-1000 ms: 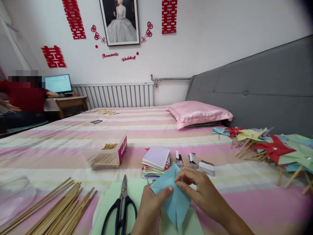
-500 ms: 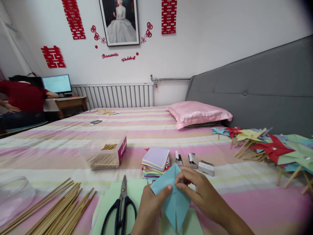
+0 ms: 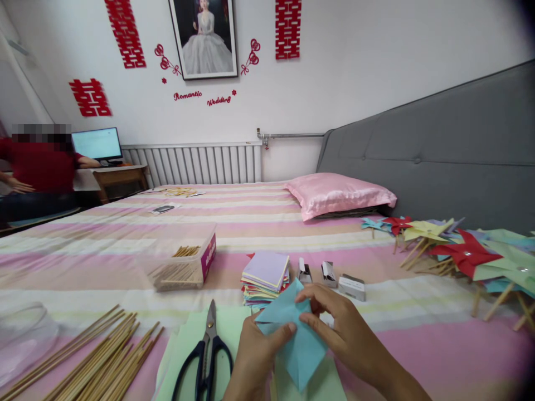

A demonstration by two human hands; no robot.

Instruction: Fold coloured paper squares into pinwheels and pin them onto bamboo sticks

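Note:
A light blue square of paper [image 3: 301, 356] with slits cut in from its corners is held up between my two hands. My left hand [image 3: 267, 348] grips its left side, thumb pressed on the front near the middle. My right hand [image 3: 330, 317] holds the upper right part, thumb close to the centre and index finger at the upper edge. Below and to the left, dark-handled scissors [image 3: 208, 351] lie on pale green sheets [image 3: 184, 340], points facing away. Just behind the blue paper stands a stack of coloured paper squares [image 3: 266, 274].
Bundled wooden sticks [image 3: 100, 362] lie at lower left beside a clear plastic lid [image 3: 25, 340]. A clear box [image 3: 184, 273] holds more sticks. Small boxes [image 3: 351, 287] sit behind my right hand. Finished pinwheels [image 3: 468, 253] stand at right. A person [image 3: 39, 167] sits at far left.
The blue paper has been turned in my hands, so a slit now opens on its left side. My right index finger has shifted to the paper's upper edge.

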